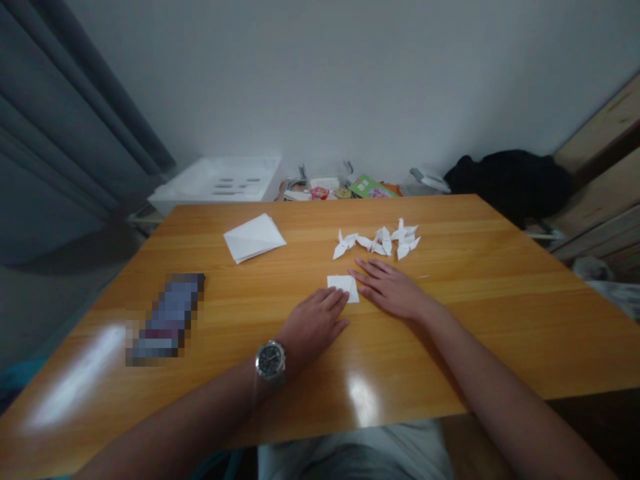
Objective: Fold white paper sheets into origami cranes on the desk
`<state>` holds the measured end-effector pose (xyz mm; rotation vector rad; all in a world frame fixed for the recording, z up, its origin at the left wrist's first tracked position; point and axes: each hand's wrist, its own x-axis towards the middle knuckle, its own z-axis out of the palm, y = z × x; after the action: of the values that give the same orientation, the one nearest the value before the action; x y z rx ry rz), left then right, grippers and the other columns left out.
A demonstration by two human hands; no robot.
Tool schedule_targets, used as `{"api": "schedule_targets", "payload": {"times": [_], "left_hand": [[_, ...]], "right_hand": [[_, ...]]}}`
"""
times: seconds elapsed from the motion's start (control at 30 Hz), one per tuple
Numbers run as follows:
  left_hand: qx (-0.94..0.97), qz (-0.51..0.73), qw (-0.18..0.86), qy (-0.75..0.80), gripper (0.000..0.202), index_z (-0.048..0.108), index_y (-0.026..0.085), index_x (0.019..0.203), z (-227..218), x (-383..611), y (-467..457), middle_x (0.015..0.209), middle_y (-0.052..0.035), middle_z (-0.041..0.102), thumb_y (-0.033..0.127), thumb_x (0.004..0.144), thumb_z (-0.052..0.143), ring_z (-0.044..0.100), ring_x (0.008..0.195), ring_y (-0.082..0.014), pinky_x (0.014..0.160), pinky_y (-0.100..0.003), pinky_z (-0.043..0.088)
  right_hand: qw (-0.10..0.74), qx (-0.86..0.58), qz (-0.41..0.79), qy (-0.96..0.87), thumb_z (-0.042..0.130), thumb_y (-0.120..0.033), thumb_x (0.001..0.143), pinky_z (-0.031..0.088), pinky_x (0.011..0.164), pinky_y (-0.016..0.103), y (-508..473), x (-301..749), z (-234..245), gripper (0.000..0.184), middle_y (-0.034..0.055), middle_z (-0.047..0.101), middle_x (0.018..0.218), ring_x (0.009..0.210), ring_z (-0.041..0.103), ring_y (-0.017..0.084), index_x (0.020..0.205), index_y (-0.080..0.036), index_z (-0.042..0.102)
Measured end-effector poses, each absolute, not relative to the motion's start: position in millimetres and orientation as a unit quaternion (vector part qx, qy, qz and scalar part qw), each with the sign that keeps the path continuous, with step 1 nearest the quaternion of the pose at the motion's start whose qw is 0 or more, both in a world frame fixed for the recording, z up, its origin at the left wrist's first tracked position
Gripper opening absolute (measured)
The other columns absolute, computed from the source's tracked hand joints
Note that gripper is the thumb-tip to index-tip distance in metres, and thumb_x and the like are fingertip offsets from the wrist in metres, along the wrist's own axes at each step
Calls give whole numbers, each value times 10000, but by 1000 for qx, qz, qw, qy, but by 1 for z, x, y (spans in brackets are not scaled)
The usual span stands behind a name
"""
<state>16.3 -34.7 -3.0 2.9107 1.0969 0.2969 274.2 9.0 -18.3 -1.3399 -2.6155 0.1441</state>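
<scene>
A small folded square of white paper (343, 283) lies flat on the wooden table (280, 280). My left hand (316, 320), with a watch (271, 360) on its wrist, rests its outstretched fingers on the paper's lower left part. Flat on the table just right of the paper is my right hand (387, 288), its fingers spread and their tips at the paper's right edge. Beyond the hands sit several folded white paper figures (377, 241) in a row, looking like origami cranes.
A stack of white paper sheets (255, 238) lies at the back left. Nearer on the left is a blurred phone-like object (170, 317). Behind the table stand a white tray (220, 177) and a clear bin with a green booklet (373, 187); a black bag-like heap (507, 183) is at right.
</scene>
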Motion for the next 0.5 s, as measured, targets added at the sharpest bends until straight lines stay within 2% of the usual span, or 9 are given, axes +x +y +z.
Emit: {"api": "schedule_targets", "payload": {"times": [0.17,0.3,0.4,0.5], "left_hand": [[925,92,7,368,575,433,125,1458,-3,8,-29,1472,-129,506,477,1004,437,456,1365,-266,1187,-414,312],[923,84,17,374,585,423,121,1467,0,5,-25,1482,-125,496,482,1007,422,443,1378,-265,1199,-408,288],[921,84,25,379,589,441,120,1455,3,6,-26,1473,-133,502,495,1000,432,460,1358,-276,1184,-412,310],[920,88,33,380,606,444,132,1454,4,6,-27,1462,-133,510,516,985,452,471,1339,-289,1153,-414,353]], "right_hand": [[116,-456,41,-881,334,-513,1032,292,1199,510,8,269,-14,549,39,338,1595,1475,317,271,1523,-275,393],[129,-429,42,-893,328,-480,1041,275,1212,470,4,262,-8,555,44,301,1616,1476,316,244,1548,-253,339],[121,-397,54,-908,343,-474,1040,267,1211,480,0,256,-6,547,50,304,1616,1485,292,252,1538,-249,363],[103,-389,68,-913,369,-524,1023,264,1199,524,-2,252,-8,561,49,305,1615,1489,278,281,1534,-294,367]]}}
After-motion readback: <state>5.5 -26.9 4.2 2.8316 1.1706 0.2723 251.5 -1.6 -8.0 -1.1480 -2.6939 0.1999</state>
